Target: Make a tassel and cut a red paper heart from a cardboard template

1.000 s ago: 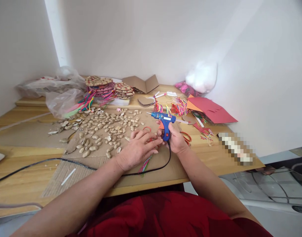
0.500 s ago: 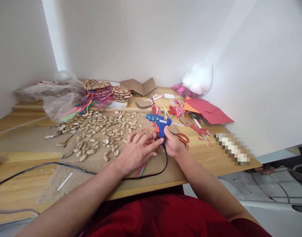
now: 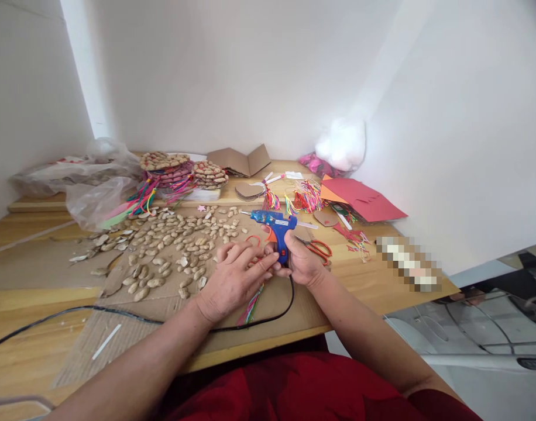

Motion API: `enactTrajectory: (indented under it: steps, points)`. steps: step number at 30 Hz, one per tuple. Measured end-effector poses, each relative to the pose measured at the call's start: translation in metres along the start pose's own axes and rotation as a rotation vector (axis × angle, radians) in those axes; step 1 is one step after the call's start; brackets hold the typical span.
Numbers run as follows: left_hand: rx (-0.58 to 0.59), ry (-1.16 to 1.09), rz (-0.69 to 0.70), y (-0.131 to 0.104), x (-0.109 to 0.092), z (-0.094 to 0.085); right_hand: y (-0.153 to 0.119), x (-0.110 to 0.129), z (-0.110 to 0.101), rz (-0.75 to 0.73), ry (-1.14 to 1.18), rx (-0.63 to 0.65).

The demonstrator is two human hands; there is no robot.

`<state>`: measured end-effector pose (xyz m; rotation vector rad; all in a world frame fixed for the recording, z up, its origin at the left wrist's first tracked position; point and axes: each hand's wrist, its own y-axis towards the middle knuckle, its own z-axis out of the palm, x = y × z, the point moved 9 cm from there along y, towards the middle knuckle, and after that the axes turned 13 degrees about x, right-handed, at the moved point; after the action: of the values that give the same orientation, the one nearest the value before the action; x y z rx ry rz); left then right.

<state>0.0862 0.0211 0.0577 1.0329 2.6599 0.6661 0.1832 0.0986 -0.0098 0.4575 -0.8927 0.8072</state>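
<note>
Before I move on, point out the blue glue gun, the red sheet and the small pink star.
Blue glue gun (image 3: 280,225), head view: on its body, above the handle.
Red sheet (image 3: 363,199), head view: middle of its upper face.
Small pink star (image 3: 201,208), head view: at its centre.

Compared with a second ago, our view has swung slightly, so the peanuts (image 3: 169,235) and the wooden table (image 3: 360,283) sit lower and farther left in it. We see that the blue glue gun (image 3: 277,223), in the right hand (image 3: 303,261), has also moved a little leftward over the table, uncovering more of the orange-handled scissors (image 3: 321,252). The left hand (image 3: 233,278) has gone leftward too, and its index finger, over the red switch (image 3: 283,252) half a second ago, now lies just beside it.
</note>
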Motion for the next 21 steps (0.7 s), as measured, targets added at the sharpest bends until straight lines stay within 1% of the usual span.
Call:
enactTrajectory:
  steps: [4, 7, 10, 14, 17, 21]
  points:
    - [-0.079, -0.056, 0.074, -0.002, -0.004, -0.013, -0.001, 0.000, -0.005, 0.030, -0.022, -0.027]
    - [-0.119, -0.089, 0.120, -0.005, -0.005, -0.022, -0.002, 0.006, -0.005, 0.007, -0.004, -0.047]
    - [-0.137, -0.102, 0.133, -0.006, -0.004, -0.027, -0.003, 0.014, 0.004, -0.039, 0.036, -0.025]
    - [-0.147, -0.146, 0.125, -0.004, -0.004, -0.034, -0.003, 0.023, 0.025, -0.089, 0.074, 0.043]
    - [-0.108, -0.193, 0.106, -0.003, -0.008, -0.039, -0.002, 0.026, 0.044, -0.117, 0.060, 0.095]
    - [0.027, -0.286, 0.038, -0.010, -0.018, -0.039, 0.002, 0.029, 0.066, -0.123, 0.043, 0.137]
